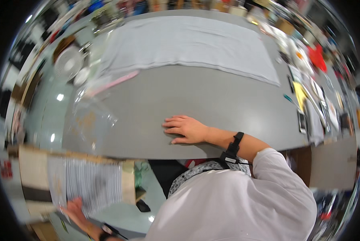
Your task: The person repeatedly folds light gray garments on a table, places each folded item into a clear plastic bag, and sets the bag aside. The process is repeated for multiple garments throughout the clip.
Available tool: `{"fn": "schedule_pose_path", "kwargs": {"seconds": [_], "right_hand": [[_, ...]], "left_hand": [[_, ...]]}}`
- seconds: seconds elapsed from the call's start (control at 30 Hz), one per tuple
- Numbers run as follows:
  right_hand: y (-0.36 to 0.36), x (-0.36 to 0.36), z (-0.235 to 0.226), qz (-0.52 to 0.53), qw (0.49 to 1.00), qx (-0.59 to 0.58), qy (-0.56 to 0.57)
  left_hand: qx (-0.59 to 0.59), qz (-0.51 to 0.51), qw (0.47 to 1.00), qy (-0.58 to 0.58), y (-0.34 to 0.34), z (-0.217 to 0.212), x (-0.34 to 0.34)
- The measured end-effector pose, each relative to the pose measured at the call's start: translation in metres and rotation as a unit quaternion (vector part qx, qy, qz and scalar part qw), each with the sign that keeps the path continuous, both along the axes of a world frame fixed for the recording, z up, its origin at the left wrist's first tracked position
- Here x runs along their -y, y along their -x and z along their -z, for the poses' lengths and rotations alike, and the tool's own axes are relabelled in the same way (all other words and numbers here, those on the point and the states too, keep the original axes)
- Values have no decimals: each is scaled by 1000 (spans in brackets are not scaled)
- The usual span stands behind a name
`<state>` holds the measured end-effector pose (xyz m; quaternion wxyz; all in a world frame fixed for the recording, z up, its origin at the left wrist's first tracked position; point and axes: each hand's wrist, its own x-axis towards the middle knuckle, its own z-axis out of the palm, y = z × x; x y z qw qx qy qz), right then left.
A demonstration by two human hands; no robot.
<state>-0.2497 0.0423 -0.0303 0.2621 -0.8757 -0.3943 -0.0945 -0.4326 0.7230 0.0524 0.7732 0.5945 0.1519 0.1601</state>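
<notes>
My right hand lies flat on the grey tabletop, fingers spread and pointing left, with nothing in it. At the lower left, my left hand reaches down beside the table to a dense row of thin grey-white sheets or bags. A clear plastic bag with faint orange print leans at the left end of that row. My left fingers appear closed on its edge, though they are somewhat blurred. Across the far side of the table lies a wide, pale grey folded cloth.
A clear plastic bag with orange print and a pink strip lie on the table's left side. A white fan stands beyond them. On the right are a phone, teal-handled scissors and mixed fabrics. A wooden box surrounds the row.
</notes>
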Motion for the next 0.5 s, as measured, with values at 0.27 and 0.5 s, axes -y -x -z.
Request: {"fn": "schedule_pose_path", "kwargs": {"seconds": [0.27,0.5], "right_hand": [[-61,277,-8,557,825,73,-64],[-68,404,-4,658,744,-67,96]], "left_hand": [[-206,195,943,-175,-75,32,193],[-105,451,875,-146,-281,37,447]]}}
